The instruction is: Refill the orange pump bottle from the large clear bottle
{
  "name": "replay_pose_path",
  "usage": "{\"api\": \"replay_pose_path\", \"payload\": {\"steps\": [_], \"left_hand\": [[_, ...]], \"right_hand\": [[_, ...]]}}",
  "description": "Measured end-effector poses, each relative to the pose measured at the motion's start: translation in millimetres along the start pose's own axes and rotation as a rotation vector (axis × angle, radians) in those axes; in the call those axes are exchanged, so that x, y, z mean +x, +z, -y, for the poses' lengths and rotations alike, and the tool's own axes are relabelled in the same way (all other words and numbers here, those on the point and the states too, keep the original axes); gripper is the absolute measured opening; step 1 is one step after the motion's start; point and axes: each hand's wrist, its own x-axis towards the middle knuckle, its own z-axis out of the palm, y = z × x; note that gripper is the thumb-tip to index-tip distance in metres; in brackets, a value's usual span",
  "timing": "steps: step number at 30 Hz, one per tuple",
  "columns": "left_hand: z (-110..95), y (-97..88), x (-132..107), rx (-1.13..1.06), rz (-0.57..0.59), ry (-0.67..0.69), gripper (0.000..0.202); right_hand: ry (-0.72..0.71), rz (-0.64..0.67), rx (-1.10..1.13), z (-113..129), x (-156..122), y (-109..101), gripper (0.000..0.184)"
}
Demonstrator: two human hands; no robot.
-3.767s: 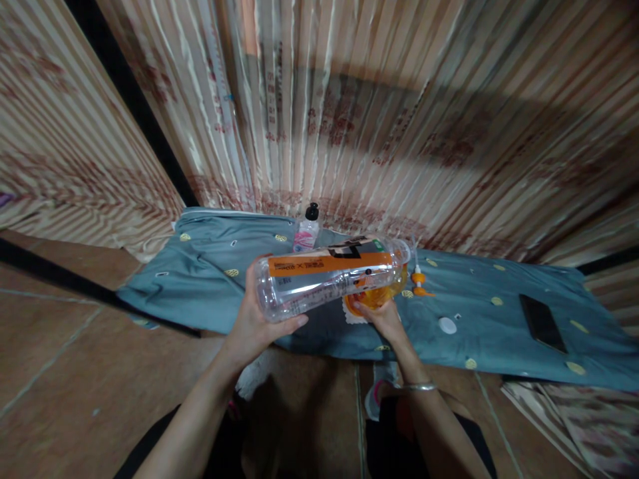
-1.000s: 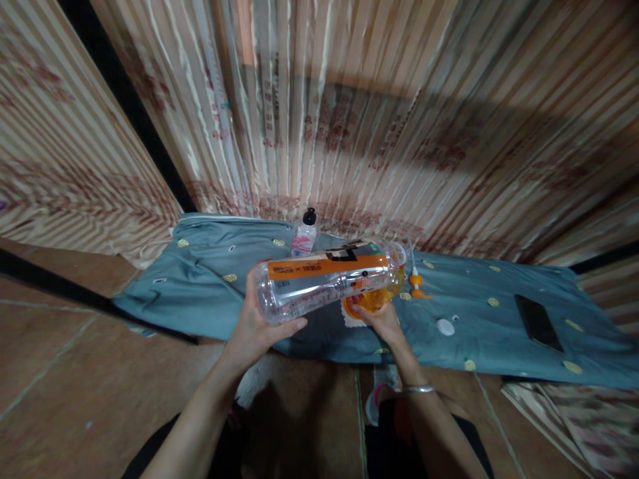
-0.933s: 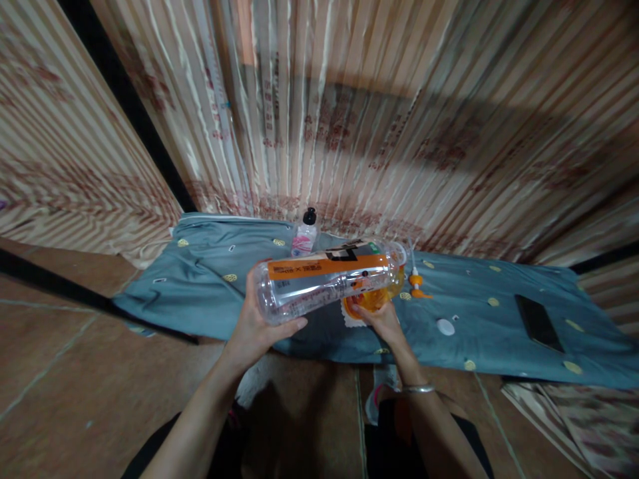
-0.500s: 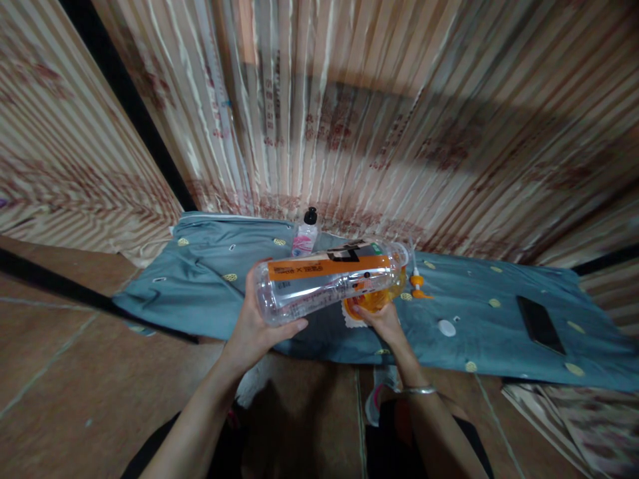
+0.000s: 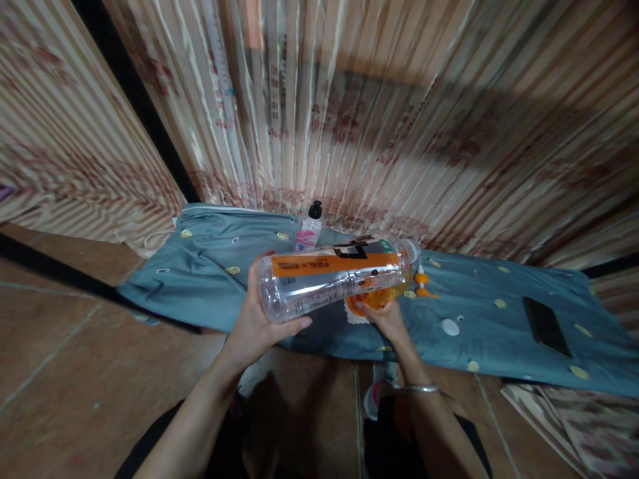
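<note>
My left hand [image 5: 260, 314] is wrapped round the base of a large clear plastic bottle [image 5: 319, 293] with an orange and silver label. It lies nearly level, its uncapped mouth to the right and close above a smaller bottle of orange liquid [image 5: 387, 296]. My right hand [image 5: 382, 316] grips that smaller bottle, which the clear one partly covers. Whether the two mouths touch, I cannot tell. An orange-and-white pump top [image 5: 422, 285] lies on the cloth just right of the bottles. Farther right on the cloth is a round white cap [image 5: 450, 326].
A teal cloth with yellow prints [image 5: 200, 293] covers the low bed. A small clear bottle with a black top [image 5: 310, 229] stands behind my hands. At right lies a black phone [image 5: 546, 326]. Striped curtains [image 5: 349, 133] hang behind, with a dark pole [image 5: 134, 100] at left.
Both hands keep their hold and the bottles stay in nearly the same pose. The whole view has shifted slightly.
</note>
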Motion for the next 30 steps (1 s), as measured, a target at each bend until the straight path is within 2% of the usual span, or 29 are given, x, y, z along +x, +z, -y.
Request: {"api": "replay_pose_path", "payload": {"steps": [14,20,30], "left_hand": [[-5,1.0,-2,-0.095,0.001,-0.016,0.118],[-3,0.3,-1,-0.048,0.010,0.041,0.118],[1,0.2,0,-0.039,0.005,0.040,0.114]], "right_hand": [[-0.009,-0.017,-0.036,14,-2,2,0.065],[-0.031,-0.004,-0.032,11,-1,1,0.064],[-0.016,-0.003,-0.042,1,0,-1,0.055]]}}
